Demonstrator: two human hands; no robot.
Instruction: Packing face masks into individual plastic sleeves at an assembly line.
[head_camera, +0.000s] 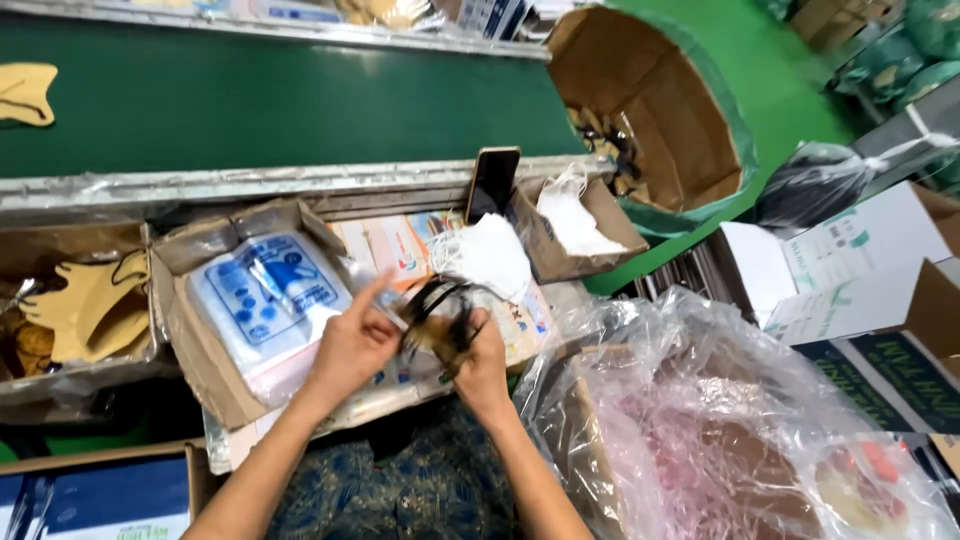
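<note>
Both hands meet mid-frame: left hand (352, 345) pinching clear crinkly sleeve (362, 283), index up; right hand (481, 368) fingers curled around tan mask (437, 322) with black loops.

I see a small stack of tan face masks (438, 335) with black ear loops, bunched, pinched between both hands, raised above the printed packets.

**Packing bench beside the green belt**

A narrow work surface (400, 395) runs along the near side of the green conveyor belt (280, 100). Against the belt's near metal rail sit an open carton of blue-printed plastic bags (262, 300), a small box of white masks (575, 228) and a dark phone (492, 182) leaning upright.
</note>
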